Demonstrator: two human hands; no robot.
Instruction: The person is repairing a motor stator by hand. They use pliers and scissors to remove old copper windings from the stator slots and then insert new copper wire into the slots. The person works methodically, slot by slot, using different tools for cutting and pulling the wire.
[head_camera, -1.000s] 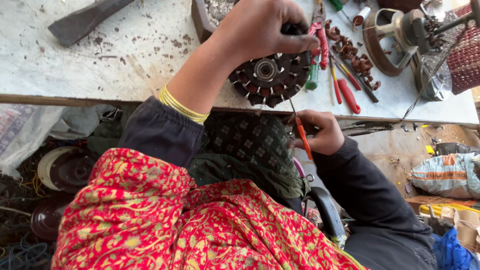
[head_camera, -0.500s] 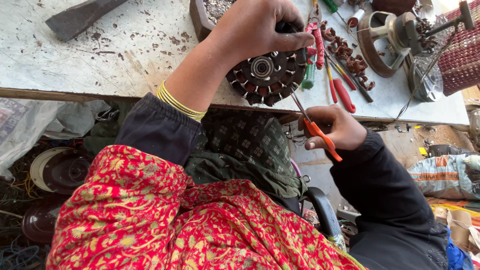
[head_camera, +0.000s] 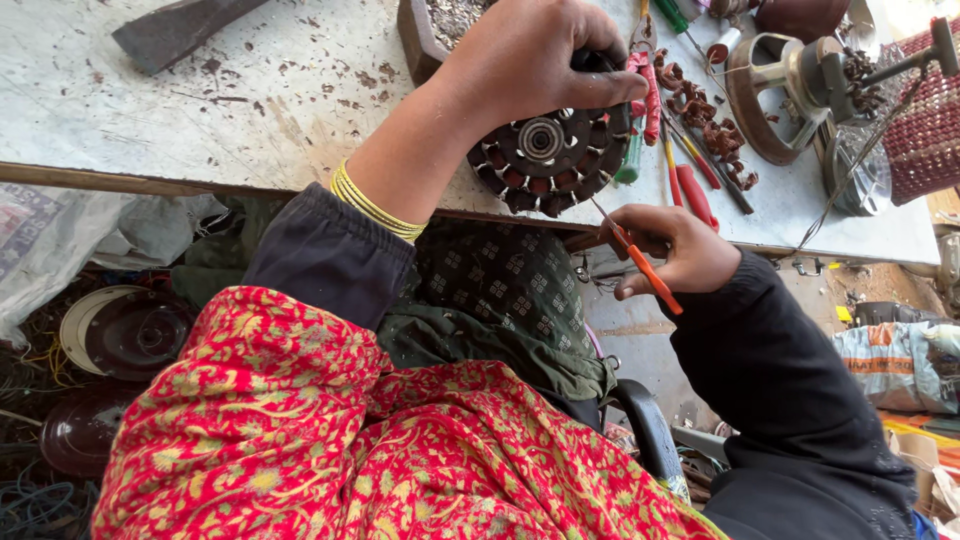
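Note:
My left hand (head_camera: 535, 65) grips a round dark motor stator (head_camera: 548, 158) with copper windings and a bearing at its centre, holding it upright on the near edge of the worn white workbench (head_camera: 200, 100). My right hand (head_camera: 672, 248) sits just below the bench edge and holds an orange-handled tool (head_camera: 645, 265). Its thin metal tip points up toward the stator's lower right rim. Yellow bangles circle my left wrist.
Red-handled pliers (head_camera: 650, 85), screwdrivers (head_camera: 690, 165) and copper coil scraps (head_camera: 700, 110) lie right of the stator. A winding device with a round wheel (head_camera: 790, 85) stands at the far right. A small box of scrap (head_camera: 440, 25) is behind my left hand. Motor covers (head_camera: 130, 330) lie on the floor.
My right hand with the orange-handled tool has moved down and right from the stator, then turned so the tip points back at the rim. My left hand keeps its grip.

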